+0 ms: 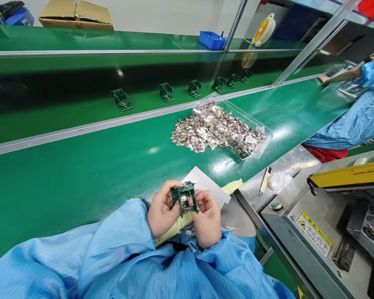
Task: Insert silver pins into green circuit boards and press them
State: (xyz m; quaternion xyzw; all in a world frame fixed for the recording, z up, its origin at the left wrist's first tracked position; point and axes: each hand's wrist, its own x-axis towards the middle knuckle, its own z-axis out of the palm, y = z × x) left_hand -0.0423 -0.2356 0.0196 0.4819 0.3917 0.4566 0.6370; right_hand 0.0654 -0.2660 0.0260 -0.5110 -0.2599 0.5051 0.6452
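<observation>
Left hand (162, 211) and right hand (208, 220) clamp the green frame (182, 197) between them, on the near side of the clear tray (266, 142).

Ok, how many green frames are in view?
7: one green frame held between the left hand and right hand; six more in a row beyond the metal rail. Others may be hidden.

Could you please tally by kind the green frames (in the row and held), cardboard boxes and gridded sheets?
Green frames in the row: 6
Held green frame: 1
Cardboard box: 1
Gridded sheet: 1
Total: 9
</observation>
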